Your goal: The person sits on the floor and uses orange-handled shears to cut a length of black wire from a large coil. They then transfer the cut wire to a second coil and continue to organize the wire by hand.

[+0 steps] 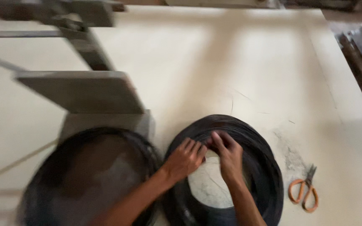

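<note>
The worktop [239,62] has lots of bare room at the back and on the right. A hand can slide there with nothing in the way. The big black wire coil [265,167] fills the front middle. Another dark coil [89,180] sits just left of it. A grey metal stand [84,90] blocks the left side. Orange scissors [303,192] lie near the right of the wire coil.

Black wire coil [265,167] lies flat on the table [214,62].
</note>
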